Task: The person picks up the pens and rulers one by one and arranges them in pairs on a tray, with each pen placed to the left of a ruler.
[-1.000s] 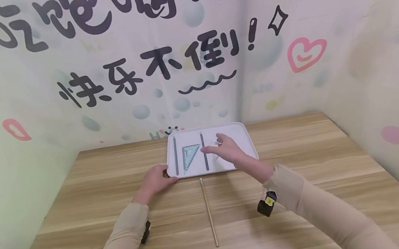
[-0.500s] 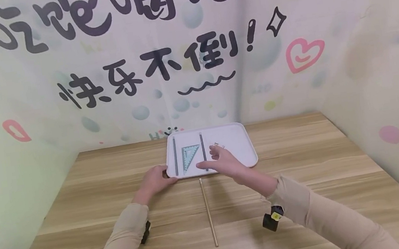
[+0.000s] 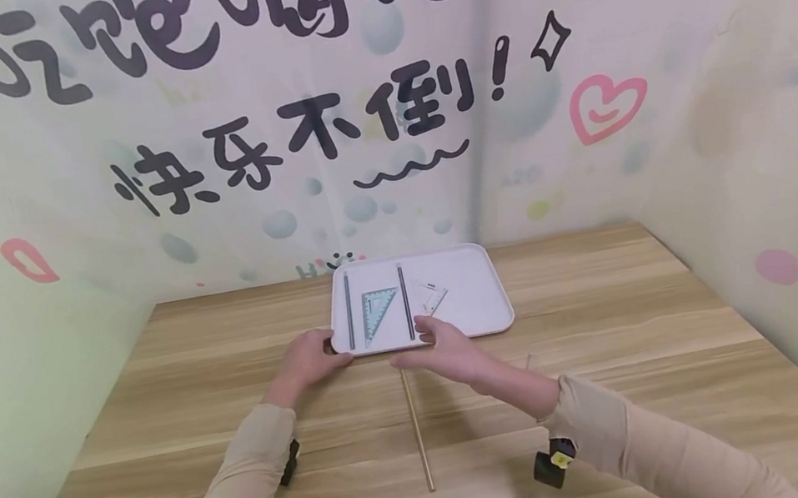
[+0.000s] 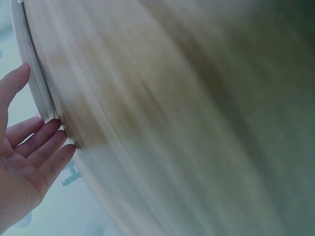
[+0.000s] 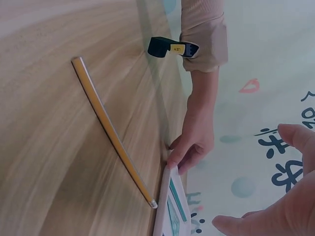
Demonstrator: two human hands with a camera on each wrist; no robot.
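My left hand (image 3: pixel 307 357) holds the front left corner of a white tray (image 3: pixel 476 293), thumb at the front rim, fingers at the side. In the left wrist view its fingertips (image 4: pixel 58 123) touch the tray's edge. On the tray lie a grey-green pencil (image 3: pixel 349 310), a teal set square (image 3: pixel 379 310), a black pencil (image 3: pixel 405 298) and a small clear set square (image 3: pixel 434 295). My right hand (image 3: pixel 454 351) hovers at the tray's front edge, thumb and fingers apart, holding nothing. Below it a yellow pencil (image 5: pixel 112 135) lies on the table, its eraser end toward the tray.
The wood-grain table (image 3: pixel 227 322) reaches to a printed backdrop (image 3: pixel 254 243) right behind the tray. Each wrist wears a small black camera, the right one (image 3: pixel 549 469) hanging below the sleeve.
My right hand has drawn back from over the tray toward the near pencil's eraser end, uncovering the clear set square. The left hand and tray stay put.
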